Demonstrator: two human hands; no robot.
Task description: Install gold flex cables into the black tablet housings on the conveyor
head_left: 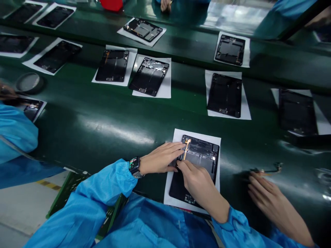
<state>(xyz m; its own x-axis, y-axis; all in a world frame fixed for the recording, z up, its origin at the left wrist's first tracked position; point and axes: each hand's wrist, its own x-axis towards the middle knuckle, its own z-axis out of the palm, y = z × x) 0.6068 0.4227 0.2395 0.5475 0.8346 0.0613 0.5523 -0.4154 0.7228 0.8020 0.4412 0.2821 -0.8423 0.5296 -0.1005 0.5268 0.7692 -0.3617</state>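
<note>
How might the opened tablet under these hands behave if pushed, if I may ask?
The opened tablet, a thin slab, would likely slide rather than tip; the white sheet beneath might follow. Its exposed orange ribbon cable looks fragile.

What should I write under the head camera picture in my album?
Left hand and right hand work on an open black tablet on white paper, atop a green table.

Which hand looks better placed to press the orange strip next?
Probably the left hand: its fingertips lie beside the orange strip, while the right hand bends lower, across the black device.
</note>
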